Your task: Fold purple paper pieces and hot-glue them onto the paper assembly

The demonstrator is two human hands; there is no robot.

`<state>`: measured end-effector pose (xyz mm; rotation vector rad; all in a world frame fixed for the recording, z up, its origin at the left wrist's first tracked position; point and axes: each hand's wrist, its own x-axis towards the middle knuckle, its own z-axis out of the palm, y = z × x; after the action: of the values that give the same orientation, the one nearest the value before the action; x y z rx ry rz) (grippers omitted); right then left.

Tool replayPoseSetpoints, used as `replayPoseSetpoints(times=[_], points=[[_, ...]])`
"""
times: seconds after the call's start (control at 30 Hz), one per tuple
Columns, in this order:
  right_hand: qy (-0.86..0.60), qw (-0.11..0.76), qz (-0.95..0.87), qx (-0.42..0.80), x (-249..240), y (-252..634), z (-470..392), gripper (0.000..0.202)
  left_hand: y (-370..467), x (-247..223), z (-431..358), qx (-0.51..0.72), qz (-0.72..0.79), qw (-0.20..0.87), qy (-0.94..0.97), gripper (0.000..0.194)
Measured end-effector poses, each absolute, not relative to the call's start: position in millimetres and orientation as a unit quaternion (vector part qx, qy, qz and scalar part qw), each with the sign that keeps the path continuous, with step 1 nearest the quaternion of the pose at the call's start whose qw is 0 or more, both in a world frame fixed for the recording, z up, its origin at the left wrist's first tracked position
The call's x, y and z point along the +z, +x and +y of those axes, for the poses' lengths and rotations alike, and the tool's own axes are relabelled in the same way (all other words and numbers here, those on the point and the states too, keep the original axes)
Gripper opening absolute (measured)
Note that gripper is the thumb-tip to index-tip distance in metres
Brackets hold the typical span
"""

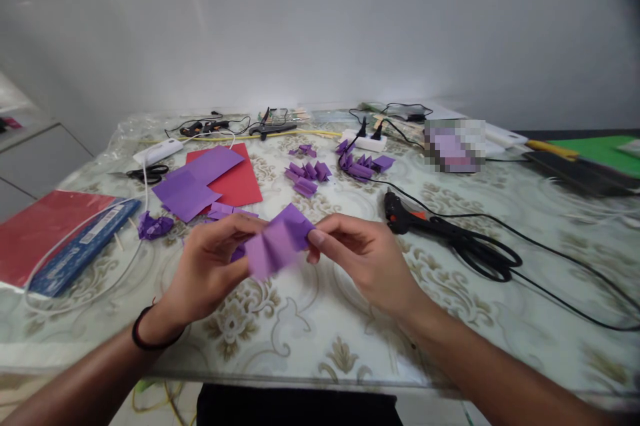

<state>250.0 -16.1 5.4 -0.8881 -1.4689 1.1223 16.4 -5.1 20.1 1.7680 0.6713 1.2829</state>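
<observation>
Both hands hold one creased purple paper piece [277,243] just above the counter [310,333]. The left hand [213,266] pinches its left edge between thumb and fingers; the right hand [357,256] grips the right edge with closed fingertips. The sheet shows parallel creases and sags a little between the two grips, so the step in hand looks like pleating it into an accordion. Gathering the next crease would call for both pinches to stay firm on thin, springy paper.

Just beyond the piece lie finished purple folded bits [307,176], and further beyond, a second cluster [363,165] beside a white power strip [364,141]. Left of the piece are flat purple sheets [193,186] on red paper [240,183], and a crumpled purple scrap [153,226]. Right of the piece lie a glue gun [400,213] and black scissors [483,256].
</observation>
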Motion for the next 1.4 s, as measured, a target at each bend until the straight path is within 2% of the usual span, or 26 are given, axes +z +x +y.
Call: replayPoseSetpoints(times=[0.13,0.2,0.33,0.43,0.63,0.93,1.1,1.4], points=[[-0.340,0.518,-0.626,0.473,2.2,249.2,-17.0,0.014,12.6,16.3,-7.8,0.536,0.286,0.332,0.721,0.016],[-0.332,0.528,-0.638,0.451,1.6,249.4,-18.7,0.016,11.7,14.9,-8.7,0.544,0.286,0.326,0.718,0.018],[-0.331,0.533,-0.650,0.429,2.1,248.4,-21.5,0.019,14.5,15.1,-10.1,0.540,0.277,0.388,0.694,0.017],[-0.340,0.503,-0.660,0.442,3.1,246.7,-20.9,0.016,17.9,16.0,-11.4,0.513,0.286,0.438,0.681,0.014],[-0.405,0.454,-0.687,0.398,4.3,244.6,-19.8,0.022,22.9,14.1,-13.3,0.470,0.317,0.454,0.688,0.021],[-0.442,0.475,-0.663,0.373,6.2,241.5,-23.9,0.033,29.5,19.8,-12.9,0.496,0.330,0.491,0.636,0.022],[-0.451,0.486,-0.650,0.371,4.6,240.7,-23.4,0.035,32.3,27.8,-9.9,0.483,0.385,0.474,0.627,0.019],[-0.448,0.494,-0.637,0.386,2.4,237.5,-21.9,0.037,31.3,24.6,-8.9,0.503,0.375,0.536,0.565,0.037]])
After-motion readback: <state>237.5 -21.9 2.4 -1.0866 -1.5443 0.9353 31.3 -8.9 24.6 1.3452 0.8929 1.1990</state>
